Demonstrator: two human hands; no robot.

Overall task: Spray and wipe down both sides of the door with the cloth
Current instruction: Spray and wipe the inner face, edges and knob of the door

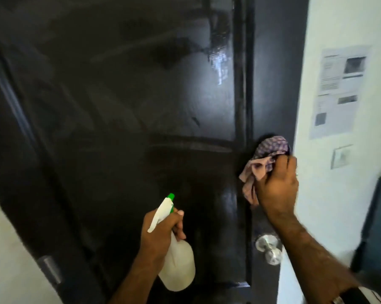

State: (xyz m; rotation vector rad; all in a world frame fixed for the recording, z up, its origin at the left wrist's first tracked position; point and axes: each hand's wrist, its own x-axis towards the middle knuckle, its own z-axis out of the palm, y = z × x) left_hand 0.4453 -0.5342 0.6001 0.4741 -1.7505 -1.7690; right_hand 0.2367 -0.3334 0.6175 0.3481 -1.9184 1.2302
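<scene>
A dark glossy door [123, 119] fills most of the view, with wet streaks near its top right. My right hand [277, 189] grips a bunched purple checked cloth [266, 156] and holds it against the door's right stile, above the silver door knob [269, 249]. My left hand [161, 235] holds a white spray bottle [178, 266] by its neck, lower centre. The bottle's green-tipped nozzle [170, 197] points up toward the door.
A white wall [330, 205] stands right of the door, with printed paper sheets [341, 91] taped on it and a light switch [342, 159] below them. A dark object [378, 222] sits at the right edge. A metal hinge [50, 270] shows at the lower left.
</scene>
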